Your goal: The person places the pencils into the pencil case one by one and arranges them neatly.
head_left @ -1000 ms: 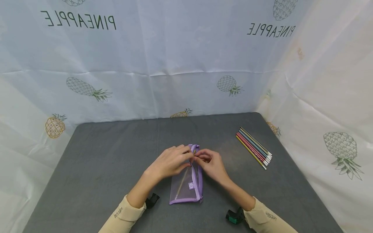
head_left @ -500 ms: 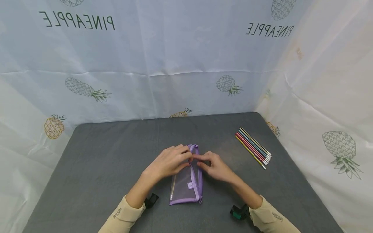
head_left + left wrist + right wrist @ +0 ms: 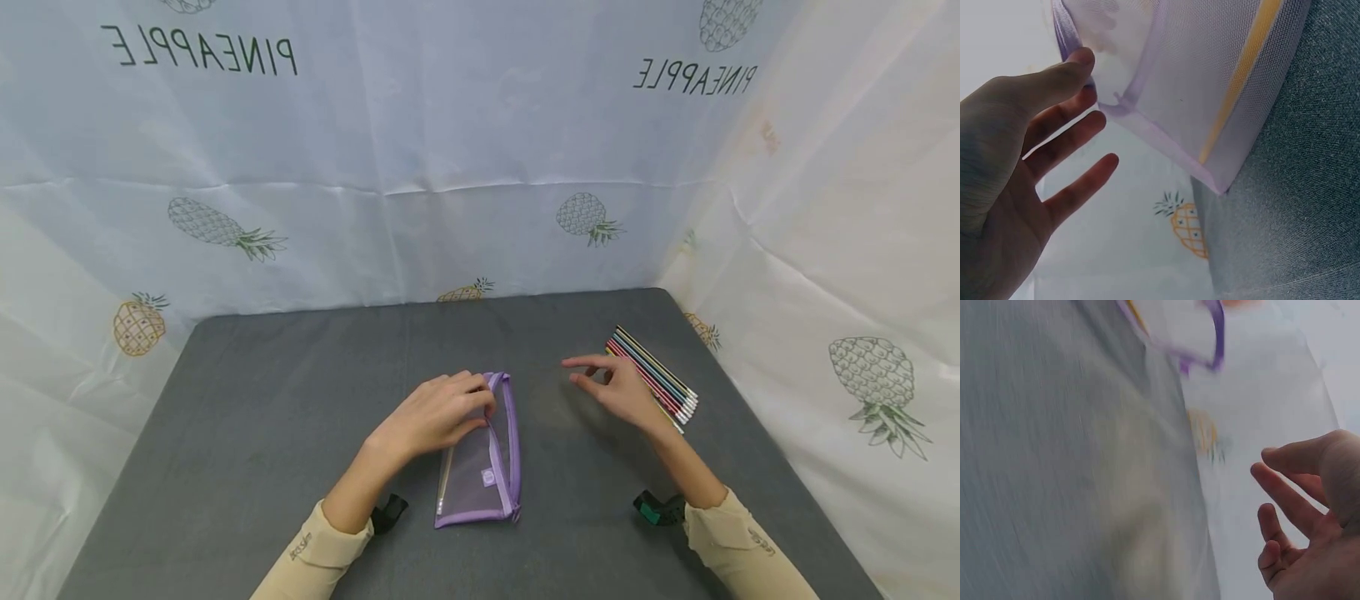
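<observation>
A mesh pencil case with purple trim (image 3: 477, 487) lies in the middle of the table, its zip side parted. My left hand (image 3: 437, 415) pinches the purple edge between thumb and forefinger; the left wrist view shows this grip, the other fingers spread. Through the mesh, a yellow pencil (image 3: 1235, 87) lies along the case's far long side from the opening. My right hand (image 3: 621, 392) hovers over the table beside a row of pencils (image 3: 663, 377), with nothing in its fingers. Its forearm and palm cover part of the yellow pencil in that row.
The row holds several pencils in yellow, red, blue and black, white ends toward me, on the dark grey table (image 3: 300, 400). A white pineapple-print cloth (image 3: 465, 242) stands behind and at both sides. Each wrist carries a black strap mount (image 3: 658, 507).
My right hand has left the pencil case and moved right to the row of pencils. The pencil inside the case has shifted to its left side. My left hand keeps its pinch.
</observation>
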`<state>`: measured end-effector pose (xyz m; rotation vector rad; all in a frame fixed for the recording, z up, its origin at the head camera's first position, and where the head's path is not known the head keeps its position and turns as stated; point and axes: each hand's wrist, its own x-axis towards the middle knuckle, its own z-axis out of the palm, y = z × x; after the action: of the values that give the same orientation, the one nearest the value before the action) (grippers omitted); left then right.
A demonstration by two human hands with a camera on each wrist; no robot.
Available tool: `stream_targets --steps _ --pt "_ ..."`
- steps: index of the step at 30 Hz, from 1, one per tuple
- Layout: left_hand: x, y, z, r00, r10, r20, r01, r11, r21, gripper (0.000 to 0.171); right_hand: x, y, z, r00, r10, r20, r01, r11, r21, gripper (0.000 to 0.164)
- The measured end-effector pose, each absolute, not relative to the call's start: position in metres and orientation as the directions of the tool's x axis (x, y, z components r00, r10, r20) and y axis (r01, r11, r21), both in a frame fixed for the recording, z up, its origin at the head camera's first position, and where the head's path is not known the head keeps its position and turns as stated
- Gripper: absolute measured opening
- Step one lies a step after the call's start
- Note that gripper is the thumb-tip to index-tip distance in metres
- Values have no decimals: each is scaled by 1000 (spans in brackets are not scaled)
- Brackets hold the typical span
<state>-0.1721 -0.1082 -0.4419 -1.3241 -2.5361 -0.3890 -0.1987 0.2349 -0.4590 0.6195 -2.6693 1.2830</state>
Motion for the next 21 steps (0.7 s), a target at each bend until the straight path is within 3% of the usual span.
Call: stream_targets --steps 14,21 --pt "-172 -109 -441 -540 770 340 837 534 118 16 -239 292 -479 -973 -125 195 -219 772 -597 20" --pt "-172 -108 -441 -540 771 337 837 535 115 16 -253 296 -495 -966 -78 247 -196 844 -500 18"
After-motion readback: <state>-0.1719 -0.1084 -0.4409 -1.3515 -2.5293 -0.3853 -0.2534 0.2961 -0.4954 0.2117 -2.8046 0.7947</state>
